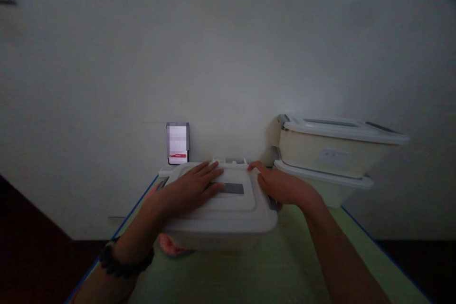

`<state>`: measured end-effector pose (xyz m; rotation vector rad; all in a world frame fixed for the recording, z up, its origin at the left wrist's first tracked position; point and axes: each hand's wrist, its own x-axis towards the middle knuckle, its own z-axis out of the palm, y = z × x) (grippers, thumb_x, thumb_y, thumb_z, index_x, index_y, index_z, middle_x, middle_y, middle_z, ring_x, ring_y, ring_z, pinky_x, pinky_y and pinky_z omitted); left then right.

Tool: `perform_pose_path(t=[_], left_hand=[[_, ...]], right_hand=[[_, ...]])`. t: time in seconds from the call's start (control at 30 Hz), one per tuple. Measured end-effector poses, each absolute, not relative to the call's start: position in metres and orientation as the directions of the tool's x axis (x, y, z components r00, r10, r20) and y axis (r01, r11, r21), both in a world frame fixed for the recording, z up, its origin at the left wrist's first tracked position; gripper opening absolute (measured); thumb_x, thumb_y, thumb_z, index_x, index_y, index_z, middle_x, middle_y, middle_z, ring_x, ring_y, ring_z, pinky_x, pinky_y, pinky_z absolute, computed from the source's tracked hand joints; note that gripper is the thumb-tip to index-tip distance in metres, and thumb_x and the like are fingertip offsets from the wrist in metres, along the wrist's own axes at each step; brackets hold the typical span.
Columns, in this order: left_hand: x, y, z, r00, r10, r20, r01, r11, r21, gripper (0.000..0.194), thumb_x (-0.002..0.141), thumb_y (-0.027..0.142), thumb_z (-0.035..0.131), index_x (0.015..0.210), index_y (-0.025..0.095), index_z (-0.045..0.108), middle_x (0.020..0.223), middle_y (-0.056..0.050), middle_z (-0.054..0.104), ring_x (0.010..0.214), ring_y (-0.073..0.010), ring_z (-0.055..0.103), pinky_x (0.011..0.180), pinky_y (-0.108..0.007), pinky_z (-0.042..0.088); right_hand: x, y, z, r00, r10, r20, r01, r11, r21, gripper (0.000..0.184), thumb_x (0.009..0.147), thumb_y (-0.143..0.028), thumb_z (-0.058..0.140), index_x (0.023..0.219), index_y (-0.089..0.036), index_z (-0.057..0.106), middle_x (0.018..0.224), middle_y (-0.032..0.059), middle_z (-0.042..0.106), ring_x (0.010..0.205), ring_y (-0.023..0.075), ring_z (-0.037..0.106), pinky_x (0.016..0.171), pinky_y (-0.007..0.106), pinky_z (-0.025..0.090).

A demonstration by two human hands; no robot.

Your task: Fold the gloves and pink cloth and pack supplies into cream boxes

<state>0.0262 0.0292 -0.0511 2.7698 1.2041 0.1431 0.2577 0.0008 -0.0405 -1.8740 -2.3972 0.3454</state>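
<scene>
In front of me a cream storage box [217, 241] stands on the green table, its white lid [228, 218] on top. A grey strip [233, 188] is set in the lid's middle. My left hand [192, 187] lies flat across the lid's left part, fingers stretched toward the back. Over the right edge of the box my right hand [280, 183] is curled, its index finger on the lid near the back corner. Its other fingers are at the grey side latch [272, 203], partly hidden. A pink fuzzy item [171, 245] shows beside and partly behind the box's left side.
Two similar lidded boxes are stacked at the right, an upper box [320, 154] on a lower box [320, 190]. A lit phone [177, 145] leans upright against the grey wall [228, 57]. Blue edging runs along the sides of the green table [213, 278].
</scene>
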Motion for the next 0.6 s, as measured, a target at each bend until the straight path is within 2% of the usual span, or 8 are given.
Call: perform_pose_path(t=[0.1,0.2,0.3,0.4,0.5,0.6], left_hand=[[0.027,0.026,-0.049,0.679,0.734,0.035,0.724,-0.676,0.133,0.055,0.09,0.048,0.023,0.135,0.018,0.03,0.144,-0.009,0.024,0.133,-0.0226,0.017,0.107,-0.042,0.019],[0.027,0.022,-0.046,0.68,0.732,0.049,0.722,-0.679,0.132,0.053,0.09,0.045,0.022,0.135,0.016,0.031,0.143,-0.01,0.025,0.133,-0.0224,0.019,0.107,-0.041,0.02],[0.028,0.022,-0.046,0.686,0.726,0.05,0.715,-0.685,0.138,0.054,0.09,0.043,0.021,0.135,0.013,0.031,0.143,-0.011,0.026,0.133,-0.0232,0.019,0.106,-0.042,0.021],[0.027,0.026,-0.048,0.684,0.728,0.035,0.719,-0.682,0.135,0.054,0.09,0.044,0.024,0.135,0.015,0.031,0.144,-0.01,0.025,0.133,-0.0232,0.019,0.107,-0.042,0.02],[0.021,0.028,-0.046,0.679,0.733,0.04,0.721,-0.676,0.15,0.055,0.089,0.044,0.025,0.135,0.015,0.029,0.143,-0.009,0.027,0.131,-0.021,0.024,0.107,-0.038,0.022],[0.012,0.03,-0.041,0.638,0.767,0.062,0.753,-0.639,0.157,0.055,0.088,0.042,0.029,0.135,0.013,0.029,0.141,-0.011,0.031,0.129,-0.0216,0.03,0.105,-0.038,0.025]], right_hand=[[0.267,0.004,-0.042,-0.271,0.95,-0.152,0.907,0.2,-0.37,0.041,0.089,-0.021,0.021,0.128,-0.019,0.03,0.084,0.0103,0.062,0.046,0.0121,0.057,0.04,0.021,0.041],[0.28,0.007,-0.045,-0.326,0.922,-0.207,0.807,0.158,-0.569,0.04,0.09,-0.025,0.022,0.129,-0.024,0.03,0.084,0.0058,0.061,0.045,0.0094,0.057,0.039,0.019,0.042],[0.287,0.005,-0.043,-0.343,0.915,-0.212,0.771,0.146,-0.62,0.042,0.089,-0.024,0.03,0.131,-0.028,0.034,0.085,0.0031,0.063,0.05,0.0095,0.059,0.044,0.019,0.044],[0.282,-0.007,-0.033,-0.258,0.953,-0.159,0.848,0.145,-0.509,0.047,0.083,-0.017,0.041,0.13,-0.026,0.04,0.081,0.0029,0.066,0.048,0.0112,0.058,0.049,0.023,0.043],[0.265,-0.023,-0.019,-0.165,0.977,0.132,0.937,0.197,-0.288,0.044,0.081,-0.02,0.048,0.124,-0.025,0.048,0.08,0.0045,0.067,0.064,0.0174,0.061,0.059,0.028,0.043],[0.245,-0.03,-0.016,-0.213,0.923,0.322,0.923,0.298,-0.244,0.039,0.083,-0.024,0.047,0.121,-0.024,0.05,0.092,0.0056,0.065,0.079,0.0195,0.06,0.07,0.031,0.044]])
